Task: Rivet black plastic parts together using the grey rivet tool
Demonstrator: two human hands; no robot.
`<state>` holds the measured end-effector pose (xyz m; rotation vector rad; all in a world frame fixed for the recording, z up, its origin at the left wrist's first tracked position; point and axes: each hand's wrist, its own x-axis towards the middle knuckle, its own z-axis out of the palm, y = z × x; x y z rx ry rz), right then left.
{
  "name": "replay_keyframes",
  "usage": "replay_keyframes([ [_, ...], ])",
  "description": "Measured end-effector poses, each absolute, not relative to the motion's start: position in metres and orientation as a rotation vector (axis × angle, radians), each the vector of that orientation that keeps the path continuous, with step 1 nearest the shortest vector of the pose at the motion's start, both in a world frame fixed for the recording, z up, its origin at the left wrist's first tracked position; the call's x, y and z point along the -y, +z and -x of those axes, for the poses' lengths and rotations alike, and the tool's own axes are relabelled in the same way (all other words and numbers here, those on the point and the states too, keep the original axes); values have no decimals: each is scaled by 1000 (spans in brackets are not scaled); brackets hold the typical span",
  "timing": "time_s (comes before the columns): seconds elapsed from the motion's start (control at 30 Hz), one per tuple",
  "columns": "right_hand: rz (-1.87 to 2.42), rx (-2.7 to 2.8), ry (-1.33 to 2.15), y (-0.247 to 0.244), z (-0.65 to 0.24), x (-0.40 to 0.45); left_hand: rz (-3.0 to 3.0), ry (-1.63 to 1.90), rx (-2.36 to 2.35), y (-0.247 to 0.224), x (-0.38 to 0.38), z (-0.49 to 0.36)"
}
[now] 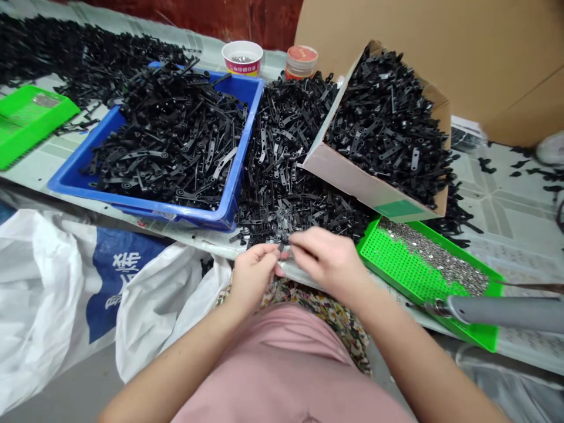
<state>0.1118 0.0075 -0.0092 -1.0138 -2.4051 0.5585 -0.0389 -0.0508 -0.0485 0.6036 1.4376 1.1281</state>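
At the table's front edge, my left hand (255, 273) pinches a small black part (284, 242) between thumb and fingers. My right hand (328, 258) is close beside it on the right, its fingers curled together near the same part. Motion blurs that hand slightly, and whatever its fingertips hold is hidden. Just beyond both hands spreads a loose pile of black lever-like parts (286, 170). To the left a blue bin (231, 200) is heaped with similar black pieces.
A tilted cardboard box (343, 176) full of black parts stands at the right. Below it, a green tray (409, 282) carries small metal pieces, with a grey cylindrical tool (506, 314) across it. White sacks (150, 311) hang at the left. Behind are a paper bowl (242, 59) and a lidded jar (302, 61).
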Motion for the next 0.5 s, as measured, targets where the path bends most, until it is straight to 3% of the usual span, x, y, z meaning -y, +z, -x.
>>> replay_keyframes([
  [0.2,835,2355,507,-43,-119,28,-523,1159,-1277,-38,53,29],
  [0.5,1073,2183,750,-37,-125,45,-355,1076,-1217,-30,62,18],
])
